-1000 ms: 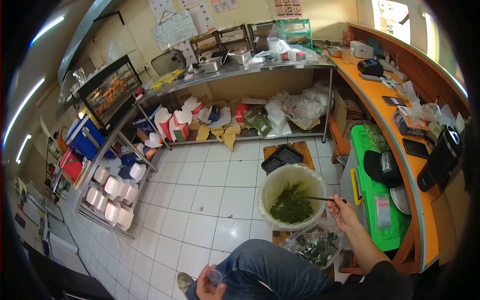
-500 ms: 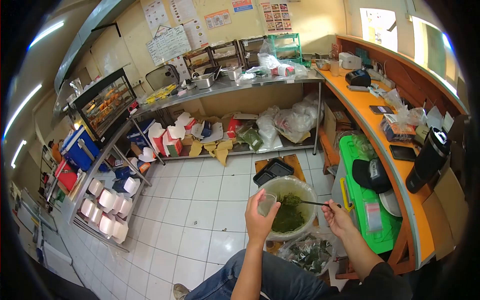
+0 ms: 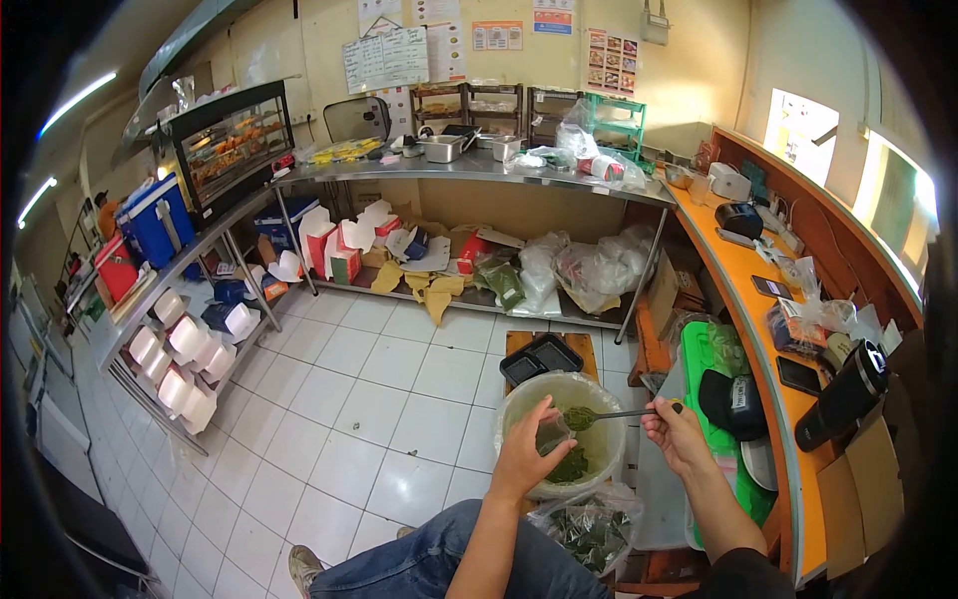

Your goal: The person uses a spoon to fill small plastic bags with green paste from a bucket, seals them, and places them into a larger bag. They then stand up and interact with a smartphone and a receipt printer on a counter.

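Observation:
A small clear plastic cup [image 3: 552,435] is gripped in my left hand [image 3: 519,457], over the left side of a plastic-lined bucket [image 3: 612,461]. My right hand [image 3: 677,437] is closed round the end of a dark long-handled spoon [image 3: 627,412]. Its bowl carries a heap of chopped green paste [image 3: 577,417] right beside the cup's rim. More green paste [image 3: 569,467] lies down in the bucket, partly hidden behind my left hand. Just in front of the bucket sits a clear bag [image 3: 591,534] of dark green contents.
A black compartment tray [image 3: 542,359] lies on a wooden board [image 3: 589,349] behind the bucket. To the right are a green-lidded bin [image 3: 701,349] and an orange counter [image 3: 726,262] with phones and a black tumbler [image 3: 843,399]. Boxes and bags fill the shelf under the steel table [image 3: 479,172].
The spoon's heaped bowl and the cup have come closer together above the bucket. My view has shifted, so the surroundings sit differently in the frame.

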{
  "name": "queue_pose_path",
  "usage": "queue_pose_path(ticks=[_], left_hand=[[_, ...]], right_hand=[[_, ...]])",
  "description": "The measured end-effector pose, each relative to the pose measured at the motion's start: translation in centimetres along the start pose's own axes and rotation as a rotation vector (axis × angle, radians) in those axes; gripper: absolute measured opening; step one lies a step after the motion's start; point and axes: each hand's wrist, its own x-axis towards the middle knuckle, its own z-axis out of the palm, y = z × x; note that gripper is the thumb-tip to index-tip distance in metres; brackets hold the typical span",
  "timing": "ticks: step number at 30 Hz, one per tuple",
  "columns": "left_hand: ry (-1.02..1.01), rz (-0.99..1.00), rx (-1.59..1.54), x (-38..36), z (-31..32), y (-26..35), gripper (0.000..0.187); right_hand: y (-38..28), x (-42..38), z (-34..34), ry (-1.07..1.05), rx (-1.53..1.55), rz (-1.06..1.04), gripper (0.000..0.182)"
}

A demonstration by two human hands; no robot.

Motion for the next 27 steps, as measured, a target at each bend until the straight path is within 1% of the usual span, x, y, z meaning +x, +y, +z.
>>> queue_pose_path(ticks=[4,7,9,13,15,16,18,19,21,25,27], left_hand=[[-0.002,-0.008,-0.003,-0.2,-0.1,-0.2,0.076],[-0.005,0.004,-0.004,-0.1,0.0,-0.3,0.077],[-0.048,-0.037,-0.002,0.0,-0.1,-0.2,0.079],[-0.077,-0.052,-0.015,-0.1,-0.3,-0.5,0.081],[-0.138,0.015,-0.045,-0.3,-0.3,-0.6,0.089],[-0.136,0.012,-0.047,-0.3,-0.2,-0.6,0.089],[-0.145,0.053,-0.112,-0.3,-0.3,-0.5,0.099],[-0.138,0.056,-0.111,-0.2,-0.5,-0.3,0.099],[-0.166,0.034,-0.048,-0.2,-0.8,0.2,0.104],[-0.169,0.008,-0.068,-0.3,-0.6,-0.5,0.104],[-0.187,-0.022,-0.087,-0.1,-0.5,-0.8,0.104]], right_hand=[[-0.1,0.5,0.9,-0.045,-0.042,-0.003,0.025],[-0.3,0.8,1.5,-0.041,-0.119,-0.031,0.025],[-0.3,1.0,1.8,-0.077,-0.195,-0.069,0.026],[-1.2,0.7,3.9,-0.137,-0.319,-0.085,0.026],[-2.0,0.9,4.9,-0.182,-0.395,-0.046,0.027],[-2.3,1.0,5.1,-0.183,-0.398,-0.044,0.027],[-2.5,1.9,4.9,-0.206,-0.401,-0.03,0.027],[-2.1,2.4,4.6,-0.2,-0.376,-0.011,0.027],[-1.6,2.9,4.1,-0.198,-0.346,0.009,0.028],[-0.7,2.6,3.7,-0.191,-0.261,0.039,0.029],[-0.6,1.9,4.2,-0.204,-0.301,-0.001,0.029]])
